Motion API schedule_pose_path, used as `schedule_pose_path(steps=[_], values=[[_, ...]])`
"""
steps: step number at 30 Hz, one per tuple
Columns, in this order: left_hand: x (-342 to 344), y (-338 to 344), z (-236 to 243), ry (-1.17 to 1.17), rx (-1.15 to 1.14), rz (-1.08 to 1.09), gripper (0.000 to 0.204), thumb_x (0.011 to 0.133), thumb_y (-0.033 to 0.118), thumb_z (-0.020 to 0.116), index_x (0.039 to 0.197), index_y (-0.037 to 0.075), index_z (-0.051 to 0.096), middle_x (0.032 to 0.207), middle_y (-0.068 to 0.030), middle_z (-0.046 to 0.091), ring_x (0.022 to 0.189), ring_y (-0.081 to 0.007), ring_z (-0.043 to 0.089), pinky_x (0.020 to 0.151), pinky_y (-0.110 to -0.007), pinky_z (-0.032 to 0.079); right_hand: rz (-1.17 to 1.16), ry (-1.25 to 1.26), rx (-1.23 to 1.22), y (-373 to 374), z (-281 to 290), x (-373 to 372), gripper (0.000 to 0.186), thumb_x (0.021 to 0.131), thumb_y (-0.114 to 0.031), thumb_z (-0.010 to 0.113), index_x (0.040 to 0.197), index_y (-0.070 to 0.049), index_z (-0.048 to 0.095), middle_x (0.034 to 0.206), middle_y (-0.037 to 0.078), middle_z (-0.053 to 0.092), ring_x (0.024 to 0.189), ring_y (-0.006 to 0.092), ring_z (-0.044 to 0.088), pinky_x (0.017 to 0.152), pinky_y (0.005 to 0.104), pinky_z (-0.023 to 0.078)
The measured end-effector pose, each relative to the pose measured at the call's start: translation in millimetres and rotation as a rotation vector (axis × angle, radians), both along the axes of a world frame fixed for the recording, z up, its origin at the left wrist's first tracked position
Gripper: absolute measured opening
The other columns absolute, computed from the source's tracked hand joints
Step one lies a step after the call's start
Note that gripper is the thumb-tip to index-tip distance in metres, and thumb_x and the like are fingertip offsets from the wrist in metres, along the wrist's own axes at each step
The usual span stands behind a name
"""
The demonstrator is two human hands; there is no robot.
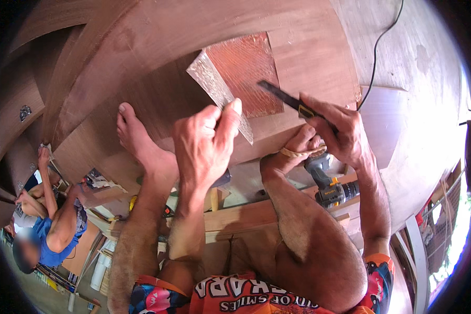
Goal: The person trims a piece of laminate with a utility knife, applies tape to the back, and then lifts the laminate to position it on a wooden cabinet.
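Observation:
A square reddish-brown patch with a ribbed, glossy surface (248,68) lies on a large brown wooden panel (309,47). Along its left side a thin greyish sheet (209,76) is folded up from the patch. My left hand (206,141) is closed, with thumb and fingers pinching the lower part of that sheet. In my right hand (340,128) is a dark, narrow-bladed tool (280,94) with a yellow mark near the grip; its exact kind is unclear. The tool's tip points over the right part of the patch.
My bare feet rest on the wood at either side. A grey and yellow cordless drill (329,188) lies by my right leg. At upper right hangs a black cable (374,57). Far left, a person in blue (57,240) reaches toward the wood. Planks (246,214) lie below.

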State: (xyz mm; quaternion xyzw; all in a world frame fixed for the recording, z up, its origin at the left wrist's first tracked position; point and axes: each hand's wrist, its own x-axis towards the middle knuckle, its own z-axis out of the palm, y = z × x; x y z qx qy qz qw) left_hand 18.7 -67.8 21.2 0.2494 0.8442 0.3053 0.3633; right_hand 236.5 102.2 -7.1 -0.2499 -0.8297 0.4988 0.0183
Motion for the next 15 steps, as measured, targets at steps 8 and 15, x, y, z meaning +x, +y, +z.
schedule_pose_path(steps=[8,15], values=[[3.0,-3.3,-4.5,0.097,0.027,-0.060,0.045,0.100,0.032,0.067,0.069,0.000,0.066,0.056,-0.0122,0.063,0.049,-0.0191,0.063,0.049,-0.037,0.046,-0.098,-0.053,-0.007,-19.2,-16.8,-95.8,0.043,0.098,-0.007,0.065,0.140,-0.012,0.063,0.108,0.020,0.075,0.091,0.0305,0.076,0.076,0.0380,0.058],[3.2,1.4,-1.0,0.171,0.052,-0.095,0.044,0.098,0.031,0.067,0.063,0.005,0.062,0.056,-0.0203,0.060,0.053,-0.0382,0.065,0.050,-0.047,0.049,-0.069,-0.018,0.016,-23.3,-25.4,-102.5,0.043,0.097,-0.008,0.066,0.140,-0.011,0.064,0.103,0.020,0.076,0.088,0.0249,0.077,0.077,0.0354,0.059]])
